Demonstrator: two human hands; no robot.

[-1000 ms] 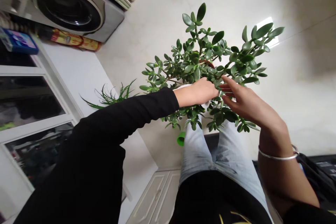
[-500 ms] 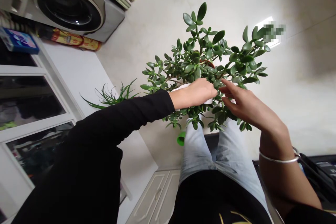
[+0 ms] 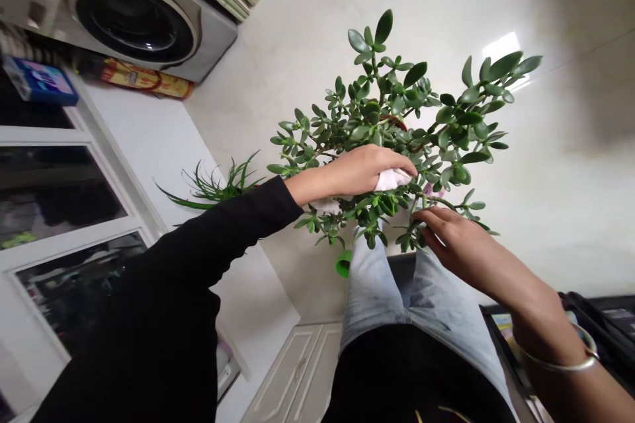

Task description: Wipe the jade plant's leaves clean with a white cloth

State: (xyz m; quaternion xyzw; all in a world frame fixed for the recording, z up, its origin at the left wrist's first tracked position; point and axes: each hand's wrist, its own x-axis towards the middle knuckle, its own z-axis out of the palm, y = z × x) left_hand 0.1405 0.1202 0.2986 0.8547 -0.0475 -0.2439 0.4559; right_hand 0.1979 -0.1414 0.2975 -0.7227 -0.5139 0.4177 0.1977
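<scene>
Hold white cloth (image 3: 393, 180) in left hand (image 3: 367, 167) with narrow grip; guide plant (image 3: 360, 133) gently with right hand (image 3: 454, 232), cannot tell whether grasping; avoid bending stems (image 3: 444, 201).

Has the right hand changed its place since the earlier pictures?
Yes: against the washing machine, the right hand has moved farther away, downward in the view, toward the jeans.

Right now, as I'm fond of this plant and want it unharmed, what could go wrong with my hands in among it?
The white cloth in your left hand could snag on the leaves around it. A low sprig might bend or snap, since your right hand is in close against it. The green container, which looks close to your jeans, might get knocked if you shift.
</scene>
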